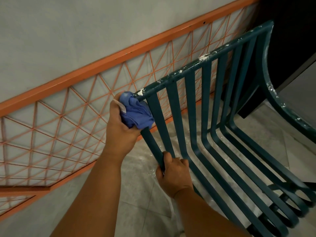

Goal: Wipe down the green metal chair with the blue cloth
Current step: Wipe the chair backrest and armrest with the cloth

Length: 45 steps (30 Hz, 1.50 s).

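The left hand (119, 124) bunches the cloth (136, 112), fingers curled round it, against the chair's (193, 103) top corner at 10 o'clock of centre. The right hand (174, 177), at 6 o'clock, wraps the outer slat, likely to steady it. White specks dot the top rail (205, 60); grey tile floor (136, 211), orange lattice fence (59, 120) at 9 o'clock.

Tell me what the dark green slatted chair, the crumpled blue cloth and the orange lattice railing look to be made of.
Dark green slatted chair: apparently painted metal; thin flat bent slats, slight sheen, white chalky specks on the top rail. Crumpled blue cloth: soft woven fabric, matte, folds bunched in the left hand. Orange lattice railing: likely painted metal bar with thin crossed rods; the blur leaves it uncertain.
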{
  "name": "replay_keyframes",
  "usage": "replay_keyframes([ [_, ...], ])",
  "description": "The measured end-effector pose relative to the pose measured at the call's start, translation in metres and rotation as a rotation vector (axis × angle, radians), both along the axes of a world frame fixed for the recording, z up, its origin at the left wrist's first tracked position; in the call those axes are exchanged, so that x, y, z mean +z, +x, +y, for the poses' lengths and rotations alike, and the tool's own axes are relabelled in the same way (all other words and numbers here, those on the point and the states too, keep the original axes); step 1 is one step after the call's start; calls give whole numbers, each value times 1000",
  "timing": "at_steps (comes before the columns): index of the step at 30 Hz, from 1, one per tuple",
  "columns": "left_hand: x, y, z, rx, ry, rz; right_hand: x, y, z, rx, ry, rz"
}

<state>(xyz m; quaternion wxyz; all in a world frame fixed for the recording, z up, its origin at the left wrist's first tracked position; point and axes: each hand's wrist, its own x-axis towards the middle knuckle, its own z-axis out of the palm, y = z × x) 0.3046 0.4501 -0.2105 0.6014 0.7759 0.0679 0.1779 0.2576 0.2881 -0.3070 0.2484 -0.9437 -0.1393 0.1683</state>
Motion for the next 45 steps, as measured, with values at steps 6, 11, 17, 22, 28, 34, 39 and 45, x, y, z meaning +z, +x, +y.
replay_keyframes([
  [6,-3,0,-10,336,149,-2,-1,1,-1,3,8,4],
  [11,-2,-1,-10,340,-162,65,-3,2,-1,-1,6,7],
  [17,-18,-7,-3,37,-46,289,-2,3,0,-5,10,-7],
  [22,-23,-6,-14,152,38,370,-8,2,0,-4,27,-54],
  [28,-18,-3,-17,202,118,371,-8,6,3,1,-16,-120],
  [34,-24,-1,-14,256,222,399,16,56,43,-31,83,-343],
  [39,-22,-1,-11,219,172,383,3,57,53,-52,201,-403],
  [45,6,11,-3,208,-22,81,5,56,53,-52,232,-361],
])
